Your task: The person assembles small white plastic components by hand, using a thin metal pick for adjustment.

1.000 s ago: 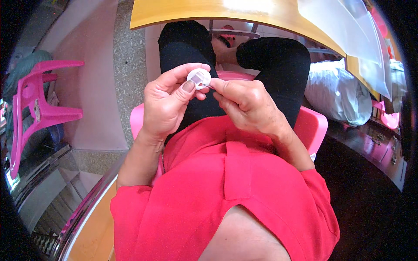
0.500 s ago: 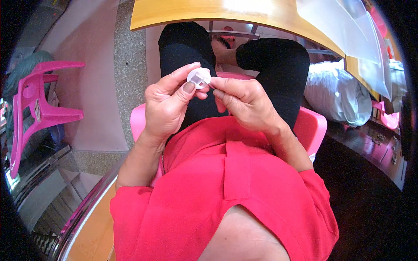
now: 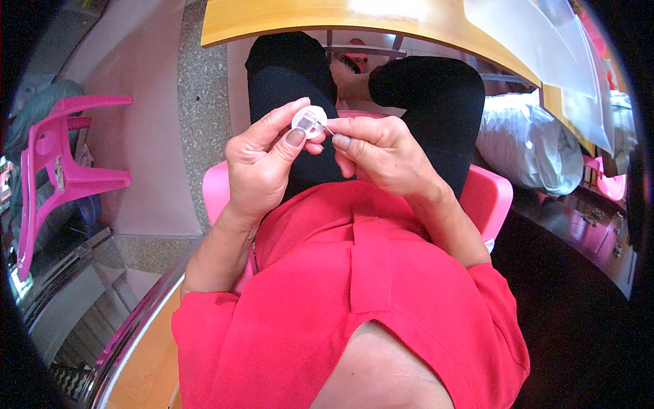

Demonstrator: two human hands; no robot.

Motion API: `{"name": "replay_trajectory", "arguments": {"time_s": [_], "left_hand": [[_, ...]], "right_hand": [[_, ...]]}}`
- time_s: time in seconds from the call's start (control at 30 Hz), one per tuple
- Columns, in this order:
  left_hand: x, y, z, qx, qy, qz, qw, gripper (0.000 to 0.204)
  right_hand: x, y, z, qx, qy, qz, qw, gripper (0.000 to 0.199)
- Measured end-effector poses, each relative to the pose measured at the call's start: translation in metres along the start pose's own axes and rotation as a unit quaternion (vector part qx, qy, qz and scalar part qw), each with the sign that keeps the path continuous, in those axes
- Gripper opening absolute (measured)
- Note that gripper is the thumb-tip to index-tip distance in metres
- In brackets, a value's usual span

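A small round white plastic piece [image 3: 308, 118], with a squarish opening in its face, is pinched upright between the thumb and fingers of my left hand [image 3: 261, 162]. My right hand [image 3: 387, 155] is closed just beside it, thumb pressed against the forefinger. From that pinch a thin, pin-like sliver [image 3: 328, 129] points to the disc's right edge. It is too small to name, and I cannot tell whether it goes into the disc. Both hands are above my lap, over the black trousers [image 3: 289, 78].
Ahead is the edge of a wooden table [image 3: 286, 20], with clear plastic sheeting [image 3: 538, 51] over its right side. A pink plastic chair [image 3: 68, 163] stands at left. At right lies a stuffed white plastic bag [image 3: 528, 143]. My pink seat [image 3: 487, 204] shows behind my hips.
My right thumb and forefinger have shifted slightly, and the thin sliver now shows between them and the disc. My left hand keeps its hold, almost unmoved.
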State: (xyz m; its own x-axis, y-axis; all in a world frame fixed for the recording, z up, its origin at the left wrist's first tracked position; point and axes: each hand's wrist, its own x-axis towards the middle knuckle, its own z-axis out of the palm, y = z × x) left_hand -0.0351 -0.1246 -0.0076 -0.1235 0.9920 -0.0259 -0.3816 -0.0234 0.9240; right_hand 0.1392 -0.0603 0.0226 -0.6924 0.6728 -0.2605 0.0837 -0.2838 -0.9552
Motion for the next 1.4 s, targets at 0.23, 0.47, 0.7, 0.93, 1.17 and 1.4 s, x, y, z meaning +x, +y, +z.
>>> {"name": "replay_trajectory", "arguments": {"time_s": [0.23, 0.47, 0.7, 0.93, 1.17, 1.4], "left_hand": [[0.000, -0.003, 0.001, 0.033, 0.011, 0.013, 0.999, 0.031], [0.000, -0.004, 0.001, 0.048, 0.006, 0.021, 0.999, 0.031], [0.001, -0.005, 0.007, 0.016, 0.023, -0.011, 1.000, 0.031], [0.000, -0.002, 0.007, 0.043, 0.016, -0.014, 0.999, 0.031], [0.000, -0.003, 0.009, 0.056, 0.014, -0.015, 0.998, 0.031], [-0.002, -0.006, 0.009, 0.070, 0.000, -0.004, 0.998, 0.031]], "right_hand": [[0.001, -0.002, 0.001, 0.018, -0.004, 0.042, 0.999, 0.023], [-0.003, -0.005, 0.005, 0.112, 0.011, 0.117, 0.987, 0.023], [-0.009, 0.002, 0.013, -0.279, 0.105, -0.105, 0.949, 0.030], [-0.010, 0.010, 0.014, -0.369, 0.132, -0.162, 0.906, 0.026], [-0.010, 0.008, 0.012, -0.396, 0.123, -0.139, 0.899, 0.034], [-0.010, 0.010, 0.009, -0.409, 0.113, -0.145, 0.894, 0.032]]}}
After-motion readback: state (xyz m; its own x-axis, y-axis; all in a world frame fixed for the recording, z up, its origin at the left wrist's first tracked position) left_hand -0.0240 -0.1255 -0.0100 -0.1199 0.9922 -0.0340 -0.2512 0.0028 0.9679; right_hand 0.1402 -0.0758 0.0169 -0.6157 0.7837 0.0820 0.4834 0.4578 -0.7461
